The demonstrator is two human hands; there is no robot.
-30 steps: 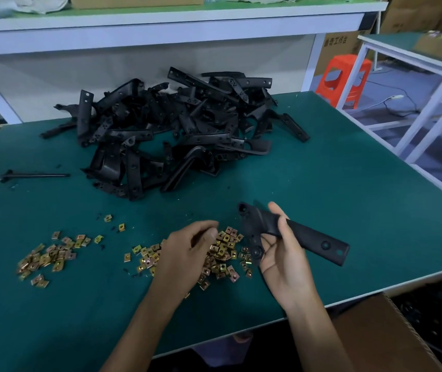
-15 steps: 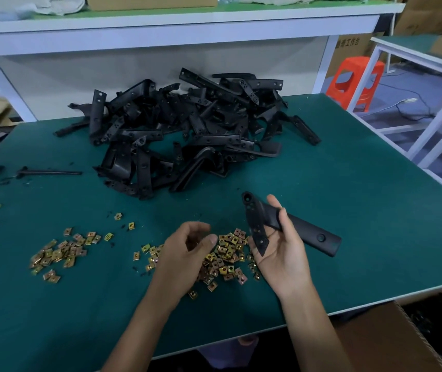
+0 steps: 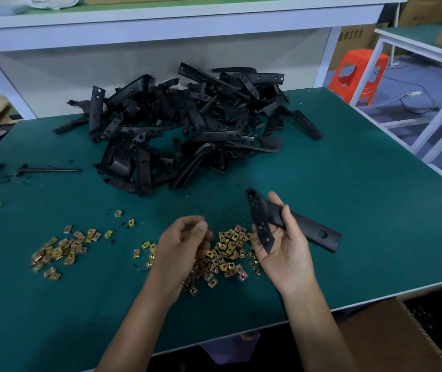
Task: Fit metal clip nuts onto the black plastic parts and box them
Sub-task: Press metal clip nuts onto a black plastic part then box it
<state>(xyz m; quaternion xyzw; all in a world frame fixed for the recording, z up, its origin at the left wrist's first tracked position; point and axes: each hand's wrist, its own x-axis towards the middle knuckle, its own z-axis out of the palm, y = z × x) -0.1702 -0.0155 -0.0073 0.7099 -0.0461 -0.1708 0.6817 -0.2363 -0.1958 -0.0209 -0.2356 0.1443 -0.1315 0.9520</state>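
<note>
My right hand (image 3: 281,248) grips the black part (image 3: 317,232) just right of the nut pile (image 3: 228,251). My left hand (image 3: 179,248) curls over that pile, but I can't tell whether it holds a nut. Neither hand has shifted since earlier.

Printed in one dark row on the brown box (image 3: 354,49) at top right, behind the white post (image 3: 324,60) and just left of the orange stool (image 3: 359,73): "工作台". Preceded by one more character, half cut off by the post and not surely readable.
</note>
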